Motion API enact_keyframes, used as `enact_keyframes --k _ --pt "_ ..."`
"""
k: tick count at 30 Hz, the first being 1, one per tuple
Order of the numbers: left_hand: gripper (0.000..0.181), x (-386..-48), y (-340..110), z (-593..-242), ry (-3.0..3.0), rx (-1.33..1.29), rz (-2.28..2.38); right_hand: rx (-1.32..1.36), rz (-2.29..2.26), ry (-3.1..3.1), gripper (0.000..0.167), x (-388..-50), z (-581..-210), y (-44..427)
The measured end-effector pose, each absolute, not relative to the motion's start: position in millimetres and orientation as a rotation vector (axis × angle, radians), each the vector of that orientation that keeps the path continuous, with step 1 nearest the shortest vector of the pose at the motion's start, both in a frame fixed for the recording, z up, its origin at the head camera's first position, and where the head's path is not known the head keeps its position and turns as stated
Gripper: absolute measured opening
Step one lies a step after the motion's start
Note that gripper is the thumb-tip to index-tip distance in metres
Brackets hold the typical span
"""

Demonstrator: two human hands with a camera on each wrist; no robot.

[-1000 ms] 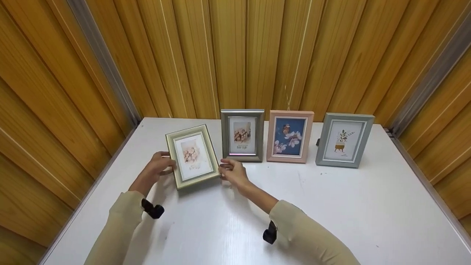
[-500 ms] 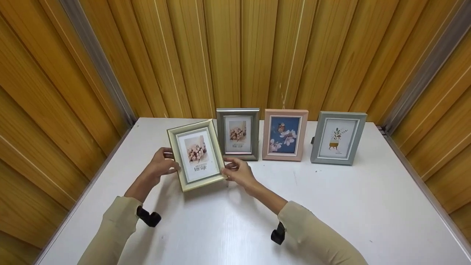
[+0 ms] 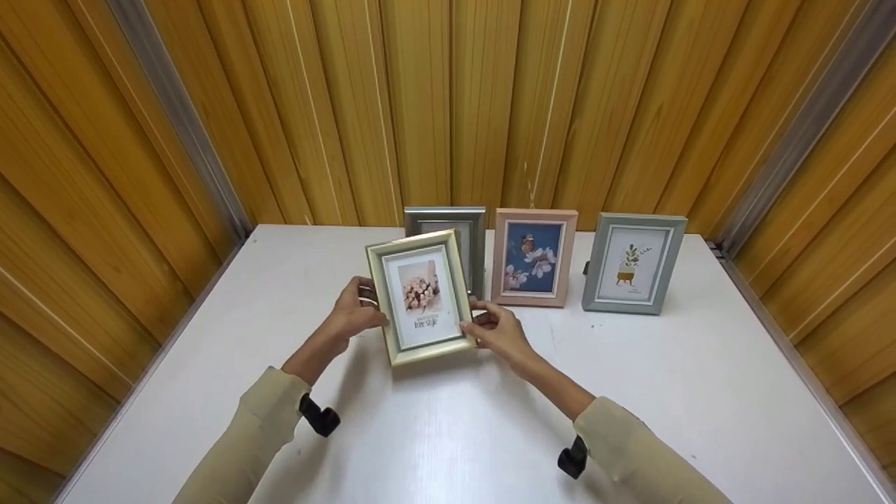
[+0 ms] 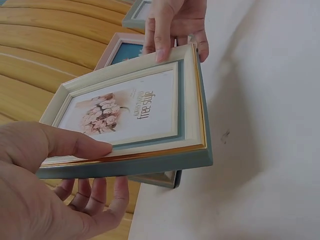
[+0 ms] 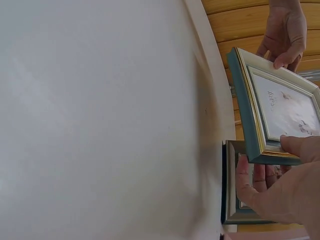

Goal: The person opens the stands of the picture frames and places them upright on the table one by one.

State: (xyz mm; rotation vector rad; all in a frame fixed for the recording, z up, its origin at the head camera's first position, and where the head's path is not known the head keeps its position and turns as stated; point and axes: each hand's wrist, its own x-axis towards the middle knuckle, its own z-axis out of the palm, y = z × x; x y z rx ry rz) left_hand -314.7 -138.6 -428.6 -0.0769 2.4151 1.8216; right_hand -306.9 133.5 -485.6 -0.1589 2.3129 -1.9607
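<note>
Both hands hold a cream picture frame (image 3: 421, 355) with thin gold edging and a flower print, tilted and raised off the table. My left hand (image 3: 353, 315) grips its left side, thumb on the front and fingers behind, as the left wrist view shows. At the lower right corner my right hand (image 3: 500, 332) pinches the frame, its thumb (image 5: 295, 145) on the front face. Directly behind stands a dark grey-brown picture frame (image 3: 478, 245), partly hidden by the cream one. A pink picture frame (image 3: 500, 259) with a blossom print stands to the right of that.
Farther right stands a grey-green picture frame (image 3: 672, 266) with a potted plant print. The standing frames form a row near the back of the white table (image 3: 630, 392). Yellow wood-look panels (image 3: 483, 105) rise behind and at both sides. Small dark cameras sit on both wrists.
The cream frame has moved right in both hands and now overlaps the grey-brown frame in the head view. It has also tipped more upright. The standing frames have kept their places.
</note>
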Motion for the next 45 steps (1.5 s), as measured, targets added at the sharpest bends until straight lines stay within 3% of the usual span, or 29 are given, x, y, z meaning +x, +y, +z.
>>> enact_keyframes --k 25,45 --pt "0.061 -307.6 -63.8 -428.2 2.304 0.108 1.967 -0.038 -1.878 2.466 0.047 -295.6 -482.6 210.3" --pt "0.067 -285.2 -28.2 -401.0 2.314 0.246 1.905 0.015 -1.947 2.256 0.053 -300.2 -480.2 226.3"
